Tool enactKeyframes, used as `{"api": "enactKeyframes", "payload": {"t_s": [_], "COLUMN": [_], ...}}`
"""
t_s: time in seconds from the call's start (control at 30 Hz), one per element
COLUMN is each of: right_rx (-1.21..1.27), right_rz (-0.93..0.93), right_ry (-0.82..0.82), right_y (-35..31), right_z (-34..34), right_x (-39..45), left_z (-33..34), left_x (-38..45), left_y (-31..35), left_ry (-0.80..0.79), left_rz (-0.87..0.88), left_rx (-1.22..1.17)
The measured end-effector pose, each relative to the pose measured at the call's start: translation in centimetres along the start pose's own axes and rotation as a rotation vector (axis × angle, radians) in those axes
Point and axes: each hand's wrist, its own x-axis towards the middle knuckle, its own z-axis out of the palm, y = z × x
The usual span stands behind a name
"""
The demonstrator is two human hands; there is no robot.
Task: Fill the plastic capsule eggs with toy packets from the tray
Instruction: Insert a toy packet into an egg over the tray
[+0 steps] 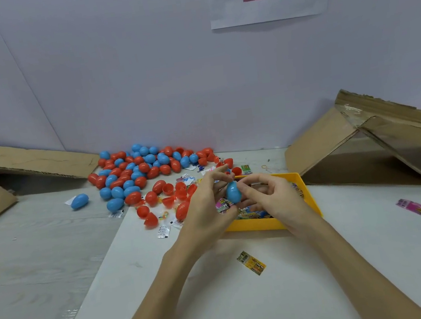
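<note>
**Closing the blue capsule egg over the tray**

While both hands meet above the yellow tray (309, 194), I keep the blue capsule egg (233, 192) pinched between them: left hand (206, 208) curled round its near side, right hand (268, 195) gripping the far side with its fingertips. I cannot tell whether the seam is fully seated; the fingers hide it. To finish well, align the halves squarely, press along the long axis, and check that no packet edge is trapped. Toy packets (249, 212) lie in the tray directly beneath; the loose eggs (137, 169) are piled left, near the wall.
</note>
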Motion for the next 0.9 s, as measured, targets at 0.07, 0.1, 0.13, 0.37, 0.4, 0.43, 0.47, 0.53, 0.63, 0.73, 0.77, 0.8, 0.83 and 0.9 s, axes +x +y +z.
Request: {"api": "enactKeyframes", "payload": {"t_s": [0.07,0.1,0.13,0.37,0.4,0.43,0.47,0.53,0.63,0.73,0.77,0.8,0.83,0.9], "right_rx": [0.012,0.015,0.014,-0.069,-0.199,-0.364,-0.517,-0.728,-0.842,-0.821,-0.831,-0.836,-0.837,-0.838], "right_rz": [0.010,0.008,0.002,-0.093,-0.114,-0.121,-0.115,-0.074,0.018,0.124,0.158,0.184,0.202,0.207], "right_ry": [0.005,0.013,0.019,0.130,0.214,0.296,0.352,0.347,0.271,0.239,0.228,0.218,0.208,0.200], "right_y": [0.0,0.0,0.1,0.5,0.7,0.9,1.0,1.4,1.3,0.9,0.8,0.9,0.9,1.1], "right_z": [0.0,0.0,-0.1,-0.6,-0.7,-0.9,-0.9,-0.8,-0.4,-0.6,-0.7,-0.7,-0.7,-0.6], "right_x": [0.0,0.0,0.0,0.0,0.0,-0.1,-0.2,-0.3,-0.2,0.3,0.5,0.8,1.0,1.1], "left_z": [0.2,0.3,0.4,-0.4,-0.6,-0.8,-1.0,-1.2,-1.3,-1.2,-1.2,-1.1,-1.1,-1.0], "left_x": [0.0,0.0,0.0,0.0,0.0,0.0,0.0,0.1,0.2,0.1,0.1,0.0,0.0,-0.1], "left_y": [0.1,0.1,0.2,-0.3,-0.4,-0.5,-0.6,-0.7,-0.8,-0.8,-0.8,-0.7,-0.7,-0.6], "left_ry": [-0.014,-0.016,-0.009,0.130,0.135,0.134,0.129,0.126,0.125,0.092,0.079,0.068,0.057,0.043], "left_rz": [-0.008,-0.009,-0.011,-0.046,-0.048,-0.046,-0.040,-0.020,-0.009,-0.009,-0.001,0.007,0.013,0.019], "left_rx": [-0.036,-0.046,-0.050,0.075,0.098,0.126,0.155,0.198,0.221,0.237,0.237,0.237,0.238,0.244]}}
